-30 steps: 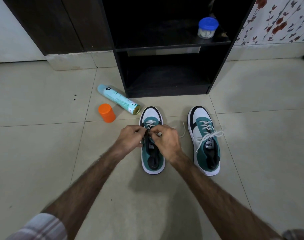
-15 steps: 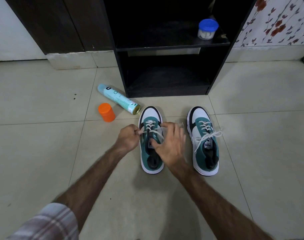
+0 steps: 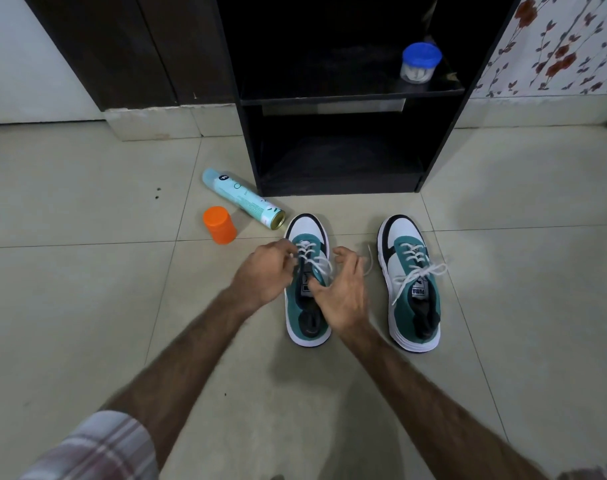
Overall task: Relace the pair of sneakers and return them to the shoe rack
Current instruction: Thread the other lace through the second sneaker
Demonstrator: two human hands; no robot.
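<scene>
Before the black wooden shoe rack (image 3: 347,98), left hand (image 3: 264,275) pinches the teal-and-white sneaker's (image 3: 307,306) white lace (image 3: 316,263); right hand (image 3: 343,292) hovers half-open, empty; slack could undo the lacing.

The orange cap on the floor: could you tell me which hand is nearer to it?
Left. The left hand lies just right of the orange cap; the right hand is farther right, across the sneaker.

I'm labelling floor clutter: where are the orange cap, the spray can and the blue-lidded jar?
orange cap (image 3: 219,225): head view, its side wall.
spray can (image 3: 242,198): head view, mid-body.
blue-lidded jar (image 3: 421,55): head view, its blue lid.
</scene>
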